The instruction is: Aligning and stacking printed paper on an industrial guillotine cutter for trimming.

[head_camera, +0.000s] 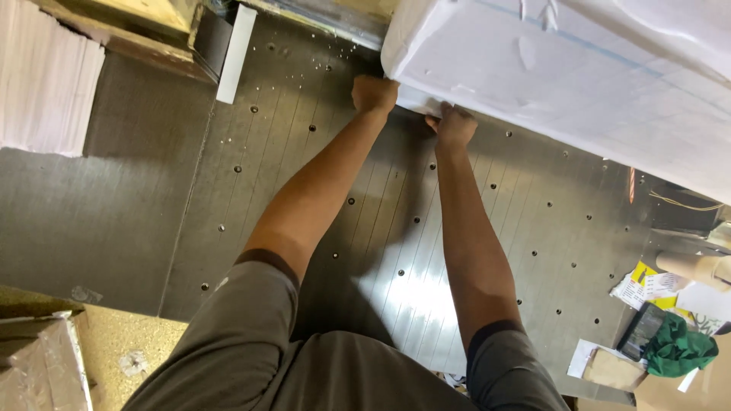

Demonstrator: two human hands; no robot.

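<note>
Paper stack lies on the metal table, its near edge gripped by fingers of both hands.

- The person wears a grey-olive short-sleeved shirt, plain, with no print or pattern on the part in view.
- Each sleeve of the shirt ends above the elbow in a darker band: the left sleeve hem and the right sleeve hem.
- Below the sleeve hems both forearms are bare, with no watch, bracelet or glove.
- The left hand and right hand carry no rings that can be made out.
</note>
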